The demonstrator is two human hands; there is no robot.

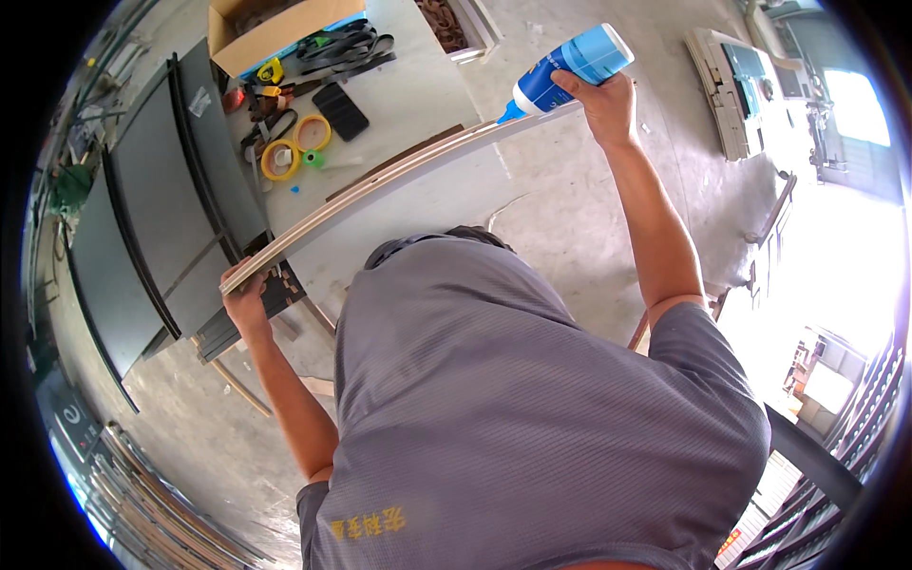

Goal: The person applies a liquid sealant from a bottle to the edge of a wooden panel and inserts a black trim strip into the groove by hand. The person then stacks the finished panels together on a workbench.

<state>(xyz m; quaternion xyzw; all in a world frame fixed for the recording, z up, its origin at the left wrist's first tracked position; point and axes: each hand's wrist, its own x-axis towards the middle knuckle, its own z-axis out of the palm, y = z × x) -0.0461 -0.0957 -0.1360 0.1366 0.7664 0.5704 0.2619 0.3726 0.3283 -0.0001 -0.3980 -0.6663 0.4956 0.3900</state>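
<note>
A long, narrow board (380, 180) stretches across in front of me, its pale edge facing up. My left hand (247, 296) is closed around the board's near left end. In my right hand (606, 106) is a blue glue bottle (560, 76), tilted with its nozzle pointing down and to the left. The blue nozzle tip (505, 115) is at the board's edge, toward its right end; whether it touches cannot be made out. A strip of darker wood (408, 160) lies just behind the board.
On the grey worktable (418, 104) are rolls of yellow tape (280, 160), a black phone (340, 111), a tape measure (271, 71), black straps (351, 47) and a cardboard box (275, 33). Dark grey panels (152, 190) stand at left. Stacked boards (727, 95) rest at far right.
</note>
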